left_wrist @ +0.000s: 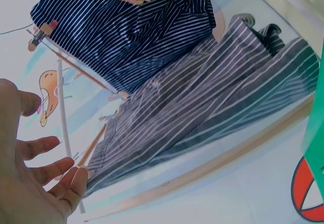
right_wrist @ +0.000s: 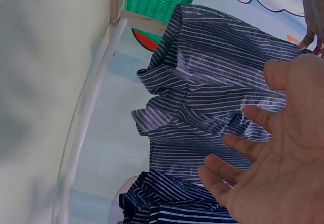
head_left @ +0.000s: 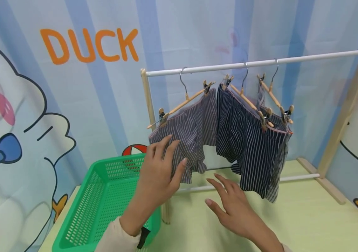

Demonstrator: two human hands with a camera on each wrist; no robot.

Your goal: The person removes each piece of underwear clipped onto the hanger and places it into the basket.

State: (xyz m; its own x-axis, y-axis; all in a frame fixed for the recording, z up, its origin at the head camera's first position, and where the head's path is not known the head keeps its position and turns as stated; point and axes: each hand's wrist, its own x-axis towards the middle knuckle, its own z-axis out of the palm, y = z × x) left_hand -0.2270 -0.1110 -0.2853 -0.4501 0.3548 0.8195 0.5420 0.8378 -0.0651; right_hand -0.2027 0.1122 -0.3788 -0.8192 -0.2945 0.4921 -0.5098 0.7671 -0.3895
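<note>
Grey striped shorts [head_left: 182, 143] hang by clips from a wooden hanger [head_left: 186, 101] at the rail's left. My left hand [head_left: 158, 171] is raised in front of them, fingers spread and holding nothing. Lower and to the right is my right hand [head_left: 234, 208], its fingers loosely bent and free of any cloth. Navy striped shorts [head_left: 254, 150] hang from the middle hanger, partly hiding another grey striped garment [head_left: 273, 196] on the right one. In the right wrist view, the grey striped shorts [right_wrist: 212, 72] lie beyond my palm.
A white rail [head_left: 198, 68] on wooden posts [head_left: 349, 112] carries the hangers. The green basket [head_left: 103, 162] stands on the pale table [head_left: 308, 217] at the left, with bare mesh showing inside. Behind hangs a blue striped curtain [head_left: 191, 31] printed with ducks.
</note>
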